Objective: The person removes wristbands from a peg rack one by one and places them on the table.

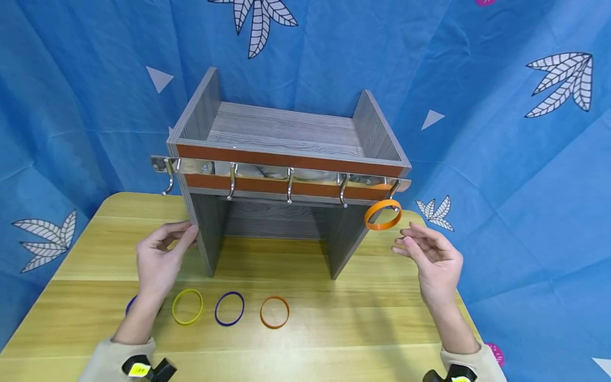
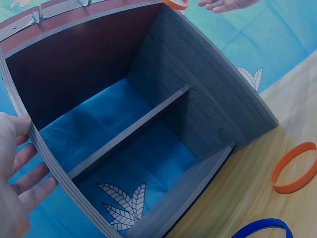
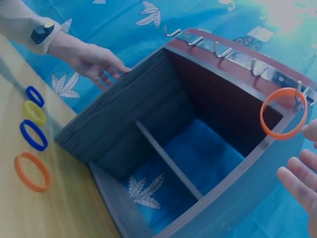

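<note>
A grey wooden shelf (image 1: 286,130) stands on the table, with a metal hook rail (image 1: 262,171) across its red-brown front strip. From the rightmost hook hangs an orange wristband (image 1: 383,215). My right hand (image 1: 436,260) is just right of and below that band, apart from it, fingers loosely bent with nothing between them. My left hand (image 1: 162,254) is at the shelf's left side panel (image 1: 202,239). In the left wrist view its thumb touches the panel's edge, and its fairly straight fingers (image 2: 37,191) lie along the outer side.
On the table (image 1: 334,329) in front of the shelf lie a yellow band (image 1: 174,313), a blue band (image 1: 217,315) and another orange band (image 1: 274,325). A second blue band (image 1: 129,304) is partly hidden by my left wrist. Blue patterned cloth (image 1: 315,63) hangs behind.
</note>
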Motion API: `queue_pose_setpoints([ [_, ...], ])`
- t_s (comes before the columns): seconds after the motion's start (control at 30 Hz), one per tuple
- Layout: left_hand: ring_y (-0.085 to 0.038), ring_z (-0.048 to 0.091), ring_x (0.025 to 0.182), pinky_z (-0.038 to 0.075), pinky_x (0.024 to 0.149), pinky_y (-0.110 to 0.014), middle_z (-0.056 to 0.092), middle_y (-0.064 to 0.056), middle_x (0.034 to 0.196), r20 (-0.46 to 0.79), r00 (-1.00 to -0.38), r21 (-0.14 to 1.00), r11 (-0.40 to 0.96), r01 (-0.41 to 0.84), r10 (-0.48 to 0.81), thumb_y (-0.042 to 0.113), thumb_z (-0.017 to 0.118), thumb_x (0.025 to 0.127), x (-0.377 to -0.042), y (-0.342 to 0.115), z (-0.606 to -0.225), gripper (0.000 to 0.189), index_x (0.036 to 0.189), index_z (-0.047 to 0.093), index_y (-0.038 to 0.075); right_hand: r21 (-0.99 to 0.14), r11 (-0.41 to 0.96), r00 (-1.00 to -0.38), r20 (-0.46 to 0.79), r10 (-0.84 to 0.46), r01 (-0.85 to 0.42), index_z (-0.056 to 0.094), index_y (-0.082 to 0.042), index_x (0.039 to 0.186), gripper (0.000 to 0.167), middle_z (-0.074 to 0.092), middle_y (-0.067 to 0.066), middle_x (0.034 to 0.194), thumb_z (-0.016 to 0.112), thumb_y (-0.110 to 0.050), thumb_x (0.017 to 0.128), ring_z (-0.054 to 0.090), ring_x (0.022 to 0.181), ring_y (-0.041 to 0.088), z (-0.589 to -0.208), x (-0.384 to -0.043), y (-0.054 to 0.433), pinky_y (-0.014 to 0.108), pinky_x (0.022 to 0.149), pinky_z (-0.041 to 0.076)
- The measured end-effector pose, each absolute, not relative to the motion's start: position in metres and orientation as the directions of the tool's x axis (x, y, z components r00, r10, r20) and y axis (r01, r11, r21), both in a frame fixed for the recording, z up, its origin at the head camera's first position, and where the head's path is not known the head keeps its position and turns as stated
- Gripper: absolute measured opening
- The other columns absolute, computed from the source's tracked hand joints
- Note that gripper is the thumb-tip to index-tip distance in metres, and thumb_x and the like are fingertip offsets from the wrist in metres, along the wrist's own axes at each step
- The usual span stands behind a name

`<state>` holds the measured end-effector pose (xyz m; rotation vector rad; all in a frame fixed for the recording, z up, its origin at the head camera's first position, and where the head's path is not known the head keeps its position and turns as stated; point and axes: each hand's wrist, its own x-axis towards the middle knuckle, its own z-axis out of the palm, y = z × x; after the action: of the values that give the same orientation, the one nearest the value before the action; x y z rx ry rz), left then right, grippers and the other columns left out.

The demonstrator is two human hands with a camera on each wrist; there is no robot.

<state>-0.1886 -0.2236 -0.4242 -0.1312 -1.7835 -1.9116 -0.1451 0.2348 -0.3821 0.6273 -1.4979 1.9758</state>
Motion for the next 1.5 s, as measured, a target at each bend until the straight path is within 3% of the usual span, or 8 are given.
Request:
queue_pose_setpoints([
  [0.2, -0.004, 0.075, 0.072, 0.067, 0.067, -0.017, 0.080, 0.010, 0.087, 0.404, -0.863, 0.906, 0.004, 0.422, -0.302, -0.011, 0.074, 0.091, -0.188, -0.223, -0.424, 0.006, 0.096, 0.078, -0.010, -0.686, -0.218, -0.719, 0.676, 0.165, -0.695, 0.058, 0.028, 0.125, 0.030, 0.079, 0.018, 0.105, 0.053, 0.026, 0.095, 0.080, 0.088, 0.024, -0.369, -0.151, 0.233, 0.038, 0.076, 0.071],
  [0.5, -0.004, 0.075, 0.073, 0.067, 0.068, -0.019, 0.081, 0.010, 0.089, 0.404, -0.864, 0.907, 0.006, 0.422, -0.300, -0.011, 0.074, 0.092, -0.189, -0.225, -0.424, 0.009, 0.099, 0.075, -0.015, -0.722, -0.221, -0.754, 0.642, 0.137, -0.655, 0.064, 0.019, 0.125, 0.029, 0.079, 0.012, 0.107, 0.057, 0.020, 0.097, 0.080, 0.092, 0.019, -0.361, -0.157, 0.228, 0.036, 0.080, 0.070],
  [0.77, -0.004, 0.075, 0.073, 0.066, 0.068, -0.016, 0.080, 0.011, 0.088, 0.411, -0.863, 0.903, 0.002, 0.430, -0.295, -0.012, 0.074, 0.091, -0.189, -0.225, -0.424, 0.008, 0.098, 0.077, -0.012, -0.740, -0.226, -0.773, 0.619, 0.139, -0.634, 0.067, 0.017, 0.124, 0.029, 0.080, 0.012, 0.109, 0.058, 0.020, 0.097, 0.080, 0.099, 0.018, -0.357, -0.163, 0.221, 0.035, 0.078, 0.070],
  [1.5, -0.002, 0.075, 0.072, 0.066, 0.068, -0.016, 0.080, 0.012, 0.089, 0.405, -0.864, 0.908, 0.017, 0.419, -0.300, -0.011, 0.074, 0.091, -0.188, -0.223, -0.423, 0.007, 0.097, 0.077, -0.012, -0.747, -0.255, -0.787, 0.600, 0.142, -0.615, 0.071, 0.014, 0.117, 0.026, 0.080, 0.012, 0.100, 0.059, 0.022, 0.095, 0.080, 0.091, 0.019, -0.353, -0.165, 0.213, 0.030, 0.081, 0.070],
])
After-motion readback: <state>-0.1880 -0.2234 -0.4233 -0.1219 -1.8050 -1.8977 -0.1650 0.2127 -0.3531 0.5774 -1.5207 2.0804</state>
